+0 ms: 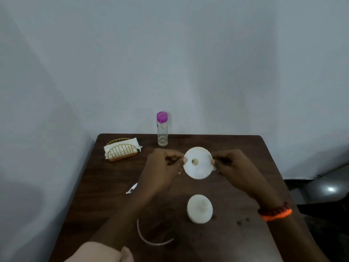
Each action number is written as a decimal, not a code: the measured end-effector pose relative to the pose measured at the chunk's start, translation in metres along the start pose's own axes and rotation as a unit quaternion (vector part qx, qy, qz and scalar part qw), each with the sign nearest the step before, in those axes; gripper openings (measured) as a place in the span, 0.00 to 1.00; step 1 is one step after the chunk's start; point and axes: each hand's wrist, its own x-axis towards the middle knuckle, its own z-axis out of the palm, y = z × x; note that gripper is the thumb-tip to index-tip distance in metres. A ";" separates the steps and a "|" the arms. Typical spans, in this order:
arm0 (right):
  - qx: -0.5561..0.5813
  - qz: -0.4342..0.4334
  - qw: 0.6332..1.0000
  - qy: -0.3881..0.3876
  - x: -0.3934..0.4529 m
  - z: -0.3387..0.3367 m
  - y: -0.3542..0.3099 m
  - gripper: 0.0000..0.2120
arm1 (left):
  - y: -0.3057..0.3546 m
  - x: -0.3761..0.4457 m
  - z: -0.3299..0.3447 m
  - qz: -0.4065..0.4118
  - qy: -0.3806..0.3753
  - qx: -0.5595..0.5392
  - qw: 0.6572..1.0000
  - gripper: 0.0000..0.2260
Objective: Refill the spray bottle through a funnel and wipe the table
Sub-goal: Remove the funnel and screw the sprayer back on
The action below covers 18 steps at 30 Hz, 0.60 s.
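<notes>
Funnel (pixel 197 163) is held above the table (pixel 117 178), rim pinched by left hand (pixel 162 172) and right hand (pixel 235 167) fingers. Capped bottle (pixel 162 129) stands at the far edge. Risk: spillage if the spout is seated off-centre.

Desk (pixel 236 233): dark brown wood, set into a corner of pale walls.
Clear bottle (pixel 162 133): purple cap, upright at the desk's far edge; the landmark here.
Napkin holder (pixel 121 151): gold wire, white napkins inside, left of the bottle.
White round container (pixel 199 208): nearer than the bottle, slightly right.
White spray part (pixel 132 188): lying flat, nearer and left of the bottle.
Thin white tube (pixel 151 241): curved, nearest the desk's front edge.
</notes>
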 end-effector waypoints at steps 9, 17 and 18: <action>0.002 -0.012 1.000 0.000 0.157 0.027 0.075 0.15 | -0.055 0.113 0.035 -0.019 0.102 0.139 0.985 0.11; 0.022 0.047 0.999 -0.002 0.228 0.072 0.154 0.14 | -0.119 0.174 0.081 -0.122 0.149 0.152 0.969 0.07; 0.019 0.056 0.998 -0.004 0.232 0.076 0.160 0.14 | -0.123 0.179 0.085 -0.134 0.148 0.155 0.968 0.08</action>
